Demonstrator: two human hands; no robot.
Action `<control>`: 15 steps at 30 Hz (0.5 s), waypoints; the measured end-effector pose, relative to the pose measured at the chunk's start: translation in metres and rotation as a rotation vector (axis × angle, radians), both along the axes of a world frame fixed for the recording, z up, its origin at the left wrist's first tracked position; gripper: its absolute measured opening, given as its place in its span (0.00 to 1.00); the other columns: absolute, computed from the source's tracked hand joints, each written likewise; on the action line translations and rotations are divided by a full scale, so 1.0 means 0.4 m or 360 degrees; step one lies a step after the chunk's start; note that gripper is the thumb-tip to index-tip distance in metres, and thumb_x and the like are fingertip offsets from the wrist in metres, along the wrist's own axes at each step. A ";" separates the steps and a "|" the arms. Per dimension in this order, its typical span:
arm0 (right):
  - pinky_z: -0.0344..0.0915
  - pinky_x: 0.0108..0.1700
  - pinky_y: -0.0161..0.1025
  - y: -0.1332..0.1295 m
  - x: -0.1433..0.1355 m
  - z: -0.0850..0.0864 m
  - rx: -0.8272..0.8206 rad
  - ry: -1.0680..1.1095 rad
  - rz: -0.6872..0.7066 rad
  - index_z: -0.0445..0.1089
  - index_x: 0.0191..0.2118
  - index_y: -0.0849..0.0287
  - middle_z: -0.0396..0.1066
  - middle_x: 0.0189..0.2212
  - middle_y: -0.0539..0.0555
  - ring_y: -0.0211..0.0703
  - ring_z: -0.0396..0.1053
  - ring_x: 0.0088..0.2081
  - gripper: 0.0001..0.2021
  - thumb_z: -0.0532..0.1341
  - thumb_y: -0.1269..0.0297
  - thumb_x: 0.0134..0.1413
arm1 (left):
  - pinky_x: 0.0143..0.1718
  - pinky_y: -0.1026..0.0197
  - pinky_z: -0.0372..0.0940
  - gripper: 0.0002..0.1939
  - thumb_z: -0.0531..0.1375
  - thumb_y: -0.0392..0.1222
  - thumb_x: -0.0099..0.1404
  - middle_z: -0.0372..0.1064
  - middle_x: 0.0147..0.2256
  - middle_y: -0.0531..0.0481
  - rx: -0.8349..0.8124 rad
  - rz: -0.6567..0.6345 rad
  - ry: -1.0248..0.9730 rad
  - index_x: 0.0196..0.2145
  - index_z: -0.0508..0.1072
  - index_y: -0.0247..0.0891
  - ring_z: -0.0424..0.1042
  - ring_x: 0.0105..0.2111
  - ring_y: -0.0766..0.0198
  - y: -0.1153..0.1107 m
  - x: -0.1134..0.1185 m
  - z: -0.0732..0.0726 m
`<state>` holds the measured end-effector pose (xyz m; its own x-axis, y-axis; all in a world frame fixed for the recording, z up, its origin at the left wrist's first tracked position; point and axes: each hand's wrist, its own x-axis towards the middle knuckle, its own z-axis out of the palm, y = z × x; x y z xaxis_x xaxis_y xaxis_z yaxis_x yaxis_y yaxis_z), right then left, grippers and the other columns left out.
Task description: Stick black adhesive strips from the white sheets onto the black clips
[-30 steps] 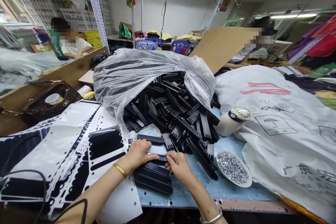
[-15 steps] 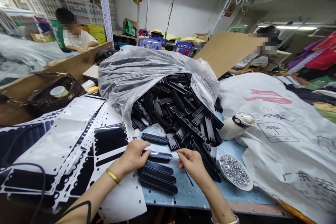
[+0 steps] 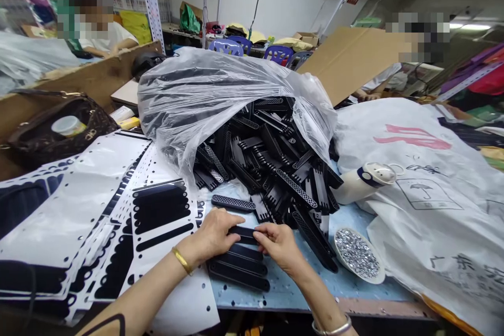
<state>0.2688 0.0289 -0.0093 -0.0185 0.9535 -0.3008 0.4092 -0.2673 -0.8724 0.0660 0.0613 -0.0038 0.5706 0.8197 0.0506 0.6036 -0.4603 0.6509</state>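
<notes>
A long black plastic piece with rounded ends (image 3: 243, 233) lies crosswise between my hands above the blue table. My left hand (image 3: 214, 235), with a gold bangle at the wrist, grips its left end between thumb and fingers. At its right end, my right hand (image 3: 277, 244) is closed in a pinch; the fingertips hide that end. Just below, several similar smooth black pieces (image 3: 239, 269) lie side by side. Another piece with a mesh-patterned face (image 3: 233, 203) rests above my left hand. White sheets with black rounded strips (image 3: 161, 207) lie left of my hands.
A clear plastic bag (image 3: 177, 100) spills many black comb-toothed pieces (image 3: 271, 168) across the table's middle. At right stand a bowl of small silvery bits (image 3: 356, 254), a white bottle (image 3: 354, 185) and a large white sack (image 3: 409, 194). Two other people sit beyond, left and right.
My right hand has moved left and up to the black piece and now pinches its right end. My left hand still holds the piece. The view has shifted slightly.
</notes>
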 end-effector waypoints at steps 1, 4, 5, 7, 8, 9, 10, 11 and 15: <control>0.66 0.23 0.37 -0.004 0.005 0.001 -0.0015 0.0029 0.0008 0.76 0.28 0.61 0.72 0.17 0.51 0.43 0.71 0.20 0.19 0.66 0.47 0.40 | 0.42 0.55 0.62 0.15 0.67 0.37 0.57 0.78 0.34 0.47 -0.0007 0.0008 0.0002 0.44 0.79 0.42 0.73 0.37 0.54 -0.001 -0.001 -0.001; 0.69 0.26 0.39 -0.011 0.018 0.001 -0.0054 0.0103 0.0025 0.77 0.32 0.61 0.73 0.18 0.52 0.44 0.72 0.22 0.20 0.66 0.47 0.40 | 0.42 0.55 0.62 0.09 0.67 0.37 0.58 0.78 0.32 0.48 -0.0028 -0.0037 0.0000 0.38 0.80 0.41 0.73 0.37 0.55 -0.001 -0.003 0.002; 0.69 0.27 0.39 -0.013 0.022 0.001 -0.0069 0.0126 0.0035 0.77 0.33 0.61 0.73 0.18 0.52 0.45 0.73 0.23 0.21 0.66 0.47 0.40 | 0.42 0.55 0.62 0.07 0.66 0.36 0.58 0.78 0.32 0.48 -0.0032 -0.0047 0.0004 0.37 0.80 0.41 0.72 0.36 0.55 -0.001 -0.003 0.004; 0.70 0.29 0.40 -0.014 0.030 0.005 -0.0102 0.0167 0.0065 0.76 0.35 0.61 0.73 0.20 0.51 0.45 0.74 0.24 0.22 0.67 0.47 0.39 | 0.42 0.55 0.61 0.07 0.66 0.36 0.58 0.78 0.31 0.49 -0.0040 -0.0054 0.0019 0.36 0.80 0.41 0.72 0.36 0.55 -0.001 -0.002 0.008; 0.71 0.29 0.40 -0.014 0.034 0.008 -0.0118 0.0179 0.0083 0.76 0.36 0.62 0.73 0.21 0.52 0.45 0.74 0.25 0.23 0.67 0.47 0.38 | 0.42 0.55 0.61 0.07 0.66 0.36 0.59 0.78 0.31 0.49 -0.0041 -0.0061 0.0024 0.37 0.80 0.41 0.72 0.36 0.56 -0.001 -0.002 0.009; 0.71 0.28 0.39 -0.014 0.038 0.011 -0.0134 0.0181 0.0098 0.76 0.36 0.62 0.74 0.21 0.52 0.46 0.75 0.26 0.24 0.68 0.46 0.37 | 0.42 0.55 0.61 0.07 0.65 0.36 0.59 0.78 0.31 0.49 -0.0039 -0.0076 0.0022 0.37 0.80 0.41 0.72 0.36 0.56 0.000 -0.002 0.010; 0.70 0.27 0.39 -0.013 0.040 0.014 -0.0148 0.0171 0.0110 0.76 0.37 0.62 0.74 0.22 0.52 0.46 0.75 0.26 0.25 0.67 0.45 0.37 | 0.42 0.55 0.60 0.06 0.65 0.37 0.60 0.78 0.32 0.49 -0.0033 -0.0097 0.0018 0.37 0.80 0.41 0.72 0.36 0.56 0.000 -0.003 0.010; 0.70 0.26 0.38 -0.011 0.040 0.016 -0.0159 0.0148 0.0119 0.75 0.38 0.62 0.74 0.22 0.52 0.45 0.75 0.25 0.26 0.66 0.44 0.40 | 0.43 0.55 0.60 0.06 0.64 0.37 0.61 0.78 0.32 0.50 -0.0023 -0.0121 0.0012 0.37 0.79 0.41 0.72 0.36 0.57 0.000 -0.004 0.010; 0.63 0.21 0.35 0.003 0.016 0.008 -0.0099 -0.0043 0.0169 0.75 0.30 0.61 0.71 0.20 0.51 0.41 0.69 0.20 0.23 0.58 0.42 0.51 | 0.42 0.55 0.60 0.05 0.64 0.38 0.61 0.78 0.33 0.49 0.0011 -0.0179 -0.0010 0.36 0.79 0.41 0.72 0.35 0.57 0.007 -0.011 0.004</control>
<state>0.2752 0.0301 -0.0061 -0.1094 0.9260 -0.3613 0.4612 -0.2747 -0.8437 0.0616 0.0641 -0.0023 0.6584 0.7503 0.0601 0.5437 -0.5293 0.6513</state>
